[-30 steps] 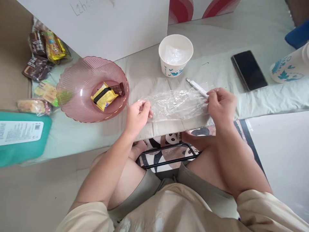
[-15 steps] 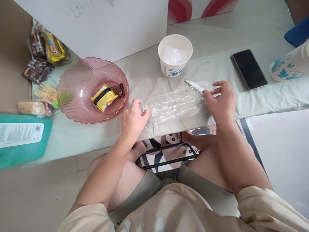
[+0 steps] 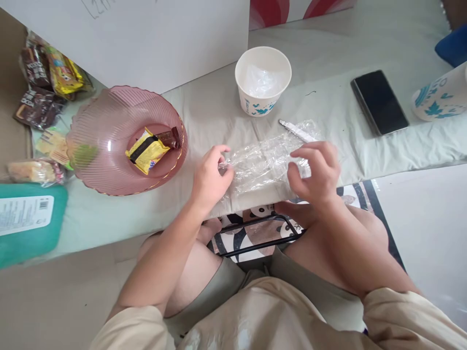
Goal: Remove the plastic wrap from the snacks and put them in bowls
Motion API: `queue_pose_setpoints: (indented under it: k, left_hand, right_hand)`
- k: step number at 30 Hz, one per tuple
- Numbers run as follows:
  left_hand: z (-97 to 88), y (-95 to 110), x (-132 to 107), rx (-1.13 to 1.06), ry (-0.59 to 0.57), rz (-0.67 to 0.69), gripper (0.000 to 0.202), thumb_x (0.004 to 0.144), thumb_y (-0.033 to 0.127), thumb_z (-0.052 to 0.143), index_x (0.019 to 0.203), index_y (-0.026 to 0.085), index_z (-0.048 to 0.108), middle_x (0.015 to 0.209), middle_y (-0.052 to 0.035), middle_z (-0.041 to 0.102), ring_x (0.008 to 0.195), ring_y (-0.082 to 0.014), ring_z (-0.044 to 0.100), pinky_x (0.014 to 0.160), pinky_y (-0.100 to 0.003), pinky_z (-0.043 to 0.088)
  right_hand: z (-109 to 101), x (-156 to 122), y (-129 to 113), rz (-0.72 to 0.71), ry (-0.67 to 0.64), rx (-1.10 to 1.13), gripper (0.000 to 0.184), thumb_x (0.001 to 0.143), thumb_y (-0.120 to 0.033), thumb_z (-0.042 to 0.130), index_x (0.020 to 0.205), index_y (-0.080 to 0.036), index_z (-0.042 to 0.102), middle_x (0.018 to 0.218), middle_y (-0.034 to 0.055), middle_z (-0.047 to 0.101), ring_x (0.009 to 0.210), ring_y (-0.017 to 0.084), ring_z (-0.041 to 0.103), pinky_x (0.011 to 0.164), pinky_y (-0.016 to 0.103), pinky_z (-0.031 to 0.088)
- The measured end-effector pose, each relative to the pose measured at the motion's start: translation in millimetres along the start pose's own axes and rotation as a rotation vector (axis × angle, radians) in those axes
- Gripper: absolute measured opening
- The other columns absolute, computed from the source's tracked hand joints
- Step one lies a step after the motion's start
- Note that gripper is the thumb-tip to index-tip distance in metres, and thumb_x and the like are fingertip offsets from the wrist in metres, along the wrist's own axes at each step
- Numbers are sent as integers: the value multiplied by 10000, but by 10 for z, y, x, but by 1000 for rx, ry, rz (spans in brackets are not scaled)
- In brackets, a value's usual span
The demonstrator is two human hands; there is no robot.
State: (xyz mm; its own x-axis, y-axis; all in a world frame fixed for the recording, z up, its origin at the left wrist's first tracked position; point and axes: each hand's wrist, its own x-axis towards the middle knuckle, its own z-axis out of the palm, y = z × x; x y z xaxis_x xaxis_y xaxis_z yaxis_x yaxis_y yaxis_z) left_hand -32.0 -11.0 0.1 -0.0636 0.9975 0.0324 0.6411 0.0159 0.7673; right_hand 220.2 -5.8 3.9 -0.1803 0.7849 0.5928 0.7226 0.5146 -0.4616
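A crumpled sheet of clear plastic film [image 3: 260, 163] lies on the cloth-covered surface between my two hands. My left hand [image 3: 213, 175] is at the film's left end, its thumb and index finger curved with a gap between them. Over the right end, my right hand [image 3: 315, 170] has its thumb and fingers apart. A slim white tool with a grey tip [image 3: 297, 130] lies along the film's far edge, partly under it. Beyond stands a white paper cup [image 3: 260, 104] with crumpled clear plastic inside.
To the left is a pink ribbed bowl [image 3: 98, 165] holding a yellow wrapped snack [image 3: 148, 151] and a brown one [image 3: 171, 138]. Packaged snacks [image 3: 40, 104] and a green container [image 3: 32, 243] are farther left. A phone [image 3: 381, 102] and another paper cup [image 3: 441, 97] stand right.
My right hand has moved left and nearer to me, away from the white tool, and its fingers are more spread. My left hand has shifted slightly right. The view has shifted slightly.
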Motion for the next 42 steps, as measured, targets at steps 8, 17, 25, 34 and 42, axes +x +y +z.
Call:
queue_pose_setpoints:
  k: [8,17,25,34,42]
  left_hand:
    - [23,296,-83,-763,100,-504,267,757,197,646,948,254,468,866,32,485,686,-83,593,530,-164,482]
    - [-199,-9,-88,-709,-237,-78,425,802,407,474,1188,275,595,1417,-107,615,1281,-257,645,911,-364,629]
    - [-81,329,17,-260,-667,572,603,684,190,535,1239,345,714,1567,27,611,1574,-301,430,1333,-582,256]
    - [-60,195,102,93,-666,492,482,750,209,490,1144,235,765,1184,-81,813,1262,-357,663,1133,-588,397]
    - [187,264,-157,146,-482,632,619,870,306,730,1473,248,603,1547,-126,623,1560,-358,438,1306,-580,259]
  right_hand:
    - [321,-353,-459,-176,-210,-109,370,905,-199,660,1256,-300,597,1316,101,707,1293,336,638,1038,479,398]
    - [14,-71,-172,-137,-371,528,93,798,-179,529,821,-260,491,1123,46,803,1083,255,769,927,447,544]
    - [-151,75,26,-204,-729,616,94,730,-160,467,713,-252,482,754,-21,694,829,188,698,1100,519,469]
    - [-300,90,194,-92,-682,658,78,797,-175,534,766,-245,546,1159,52,805,1275,277,699,1110,519,504]
    - [-318,91,145,414,-407,777,380,950,-574,624,763,-256,532,1039,77,793,962,259,750,887,463,594]
